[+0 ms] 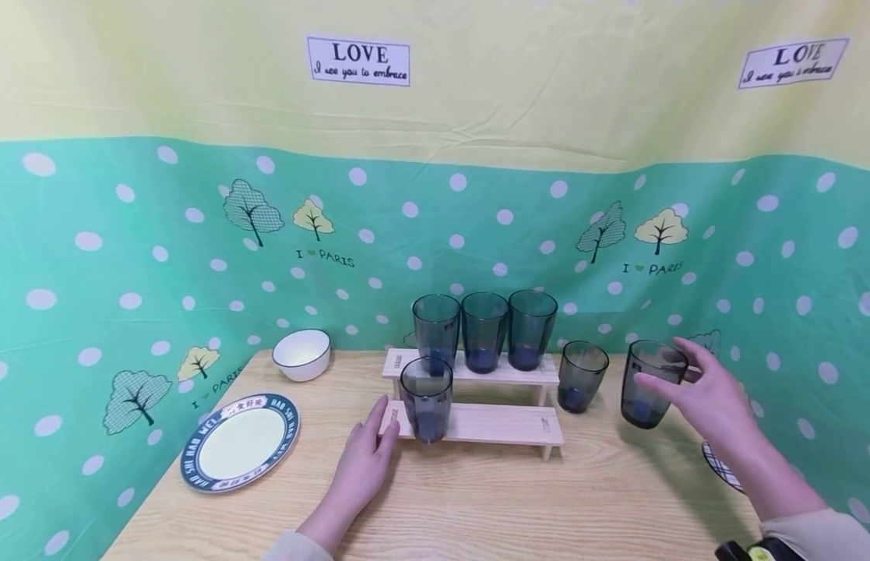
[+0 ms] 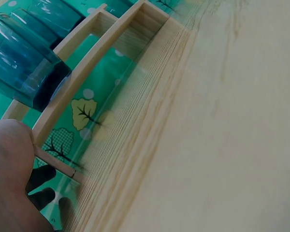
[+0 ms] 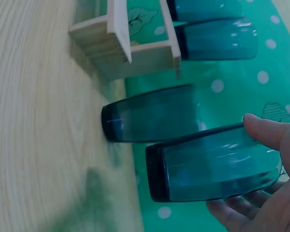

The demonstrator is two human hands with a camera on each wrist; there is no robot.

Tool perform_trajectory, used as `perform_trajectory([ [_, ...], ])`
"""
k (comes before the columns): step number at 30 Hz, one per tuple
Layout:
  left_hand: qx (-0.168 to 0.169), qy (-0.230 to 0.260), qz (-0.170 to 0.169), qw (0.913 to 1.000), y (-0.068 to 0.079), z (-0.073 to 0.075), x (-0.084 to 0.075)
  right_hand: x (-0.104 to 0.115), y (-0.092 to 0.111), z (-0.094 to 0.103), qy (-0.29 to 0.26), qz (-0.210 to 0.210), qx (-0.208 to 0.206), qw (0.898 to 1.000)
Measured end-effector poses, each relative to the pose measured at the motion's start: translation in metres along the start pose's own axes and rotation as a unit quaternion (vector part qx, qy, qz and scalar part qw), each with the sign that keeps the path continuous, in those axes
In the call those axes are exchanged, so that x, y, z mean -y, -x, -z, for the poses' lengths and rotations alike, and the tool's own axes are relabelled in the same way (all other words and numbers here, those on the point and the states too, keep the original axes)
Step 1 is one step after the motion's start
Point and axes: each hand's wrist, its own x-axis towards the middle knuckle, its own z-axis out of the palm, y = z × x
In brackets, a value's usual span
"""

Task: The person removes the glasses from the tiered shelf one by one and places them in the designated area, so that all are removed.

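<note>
My right hand (image 1: pixel 718 393) grips a dark blue-grey glass tumbler (image 1: pixel 648 389) near its rim, thumb on one side and fingers on the other. That tumbler (image 3: pixel 208 166) hangs beside another tumbler (image 1: pixel 582 378), which stands right of a two-tier wooden rack (image 1: pixel 491 425). My left hand (image 1: pixel 362 456) rests at the left end of the rack's lower tier; in the left wrist view its fingers (image 2: pixel 41 176) extend past the rack's leg. One tumbler (image 1: pixel 427 405) stands on the lower tier's left end, and three tumblers (image 1: pixel 484 335) line the upper tier.
A white bowl (image 1: pixel 301 356) with a dark rim sits at the back left. In front of it lies a blue-rimmed plate (image 1: pixel 241 444). A patterned dish (image 1: pixel 722 467) is partly hidden under my right forearm. A green and yellow dotted cloth (image 1: pixel 463 210) hangs behind the wooden table (image 1: pixel 477 499).
</note>
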Motion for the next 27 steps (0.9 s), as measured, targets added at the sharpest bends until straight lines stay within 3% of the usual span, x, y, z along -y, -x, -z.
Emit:
perform_trajectory([
  [15,0.002,0.0,-0.001,1.0,0.0,0.0,0.0,-0.029,-0.025,-0.02,-0.004,-0.014,-0.019,1.0],
  [22,0.004,0.001,0.0,1.0,0.0,0.0,-0.001,-0.036,-0.033,-0.027,0.019,-0.007,-0.016,1.0],
  [27,0.004,-0.003,0.002,1.0,0.0,0.0,0.0,-0.041,-0.037,-0.035,0.004,0.004,-0.023,1.0],
])
